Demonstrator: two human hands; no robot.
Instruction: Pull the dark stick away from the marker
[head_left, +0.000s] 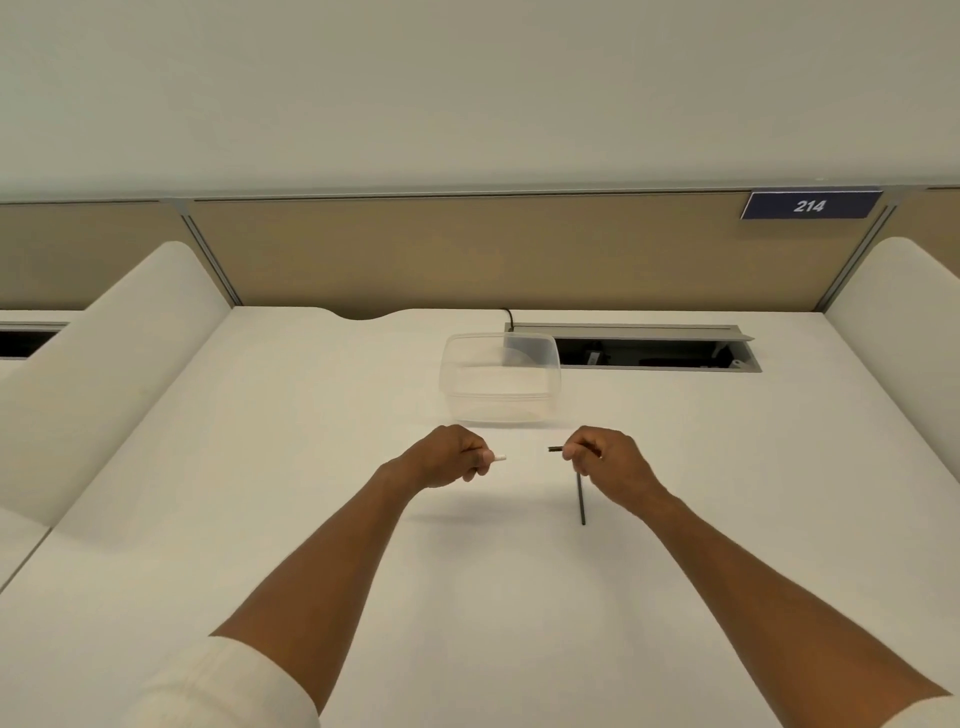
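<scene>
Both hands pinch parts with curled fingers: left hand (451, 457) a white cap (499, 458), right hand (605, 460), at three o'clock, a dark pen (581, 496); recapping looks next, needing tips aligned.

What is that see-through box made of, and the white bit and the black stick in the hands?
The box looks like thin clear plastic: the desk shows through its glossy, faintly cloudy walls. The white bit, pinched by the left hand, seems smooth, slightly shiny plastic, though it is too small to be sure. The black stick, held by the right hand, looks thin, straight and matte; whether plastic or metal cannot be told.
</scene>
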